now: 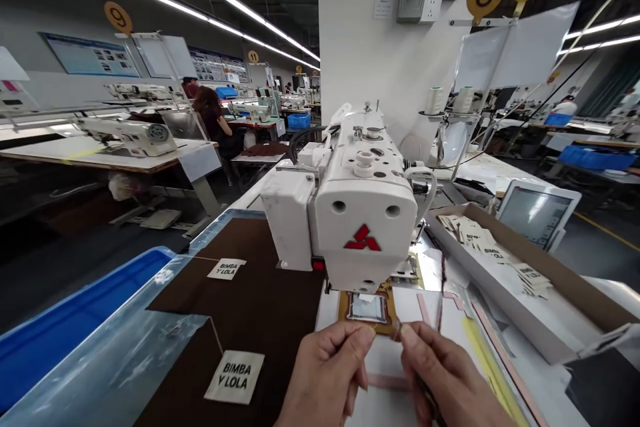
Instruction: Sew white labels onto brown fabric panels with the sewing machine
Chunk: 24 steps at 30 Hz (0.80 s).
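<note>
The left hand and right hand are pinched at the near edge of an amber frame, which is set below the sewing machine head; whether anything thin is gripped cannot be clearly told.

Electrical box on white pillar; wall board at left.
</note>
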### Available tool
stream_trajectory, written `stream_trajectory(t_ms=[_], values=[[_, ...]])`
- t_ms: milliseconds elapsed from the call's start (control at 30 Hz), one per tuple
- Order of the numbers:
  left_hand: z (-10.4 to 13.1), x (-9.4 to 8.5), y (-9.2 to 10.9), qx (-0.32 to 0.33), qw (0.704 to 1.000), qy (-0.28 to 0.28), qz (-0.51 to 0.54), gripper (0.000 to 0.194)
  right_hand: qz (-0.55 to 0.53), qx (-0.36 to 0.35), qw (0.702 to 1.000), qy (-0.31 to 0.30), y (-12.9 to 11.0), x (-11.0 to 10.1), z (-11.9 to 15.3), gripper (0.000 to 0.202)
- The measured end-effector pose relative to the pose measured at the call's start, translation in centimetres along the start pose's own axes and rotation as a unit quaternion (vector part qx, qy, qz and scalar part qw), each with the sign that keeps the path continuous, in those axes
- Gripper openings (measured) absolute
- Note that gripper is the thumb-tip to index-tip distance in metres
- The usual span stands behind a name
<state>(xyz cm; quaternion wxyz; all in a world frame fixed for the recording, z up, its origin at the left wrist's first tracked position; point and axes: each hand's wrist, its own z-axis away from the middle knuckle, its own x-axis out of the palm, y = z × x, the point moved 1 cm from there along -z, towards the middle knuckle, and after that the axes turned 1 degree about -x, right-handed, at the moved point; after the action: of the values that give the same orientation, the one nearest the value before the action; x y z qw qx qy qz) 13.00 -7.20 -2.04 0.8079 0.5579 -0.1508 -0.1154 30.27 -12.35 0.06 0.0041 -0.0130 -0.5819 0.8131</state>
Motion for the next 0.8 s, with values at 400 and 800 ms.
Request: stream_trajectory(t_ms=[400, 800], values=[[0.0, -0.4, 0.0, 0.002, 0.997, -0.008, 0.073, 0.058, -0.089, 0.011, 0.996, 0.007, 0.4, 3.3, -1.2, 0.061], [0.1, -0.3, 0.2, 0.004, 0.999, 0.010, 0.038, 0.051, 0.187, -0.100, 0.960, 0.182, 1.7, -2.6, -1.2, 0.055]])
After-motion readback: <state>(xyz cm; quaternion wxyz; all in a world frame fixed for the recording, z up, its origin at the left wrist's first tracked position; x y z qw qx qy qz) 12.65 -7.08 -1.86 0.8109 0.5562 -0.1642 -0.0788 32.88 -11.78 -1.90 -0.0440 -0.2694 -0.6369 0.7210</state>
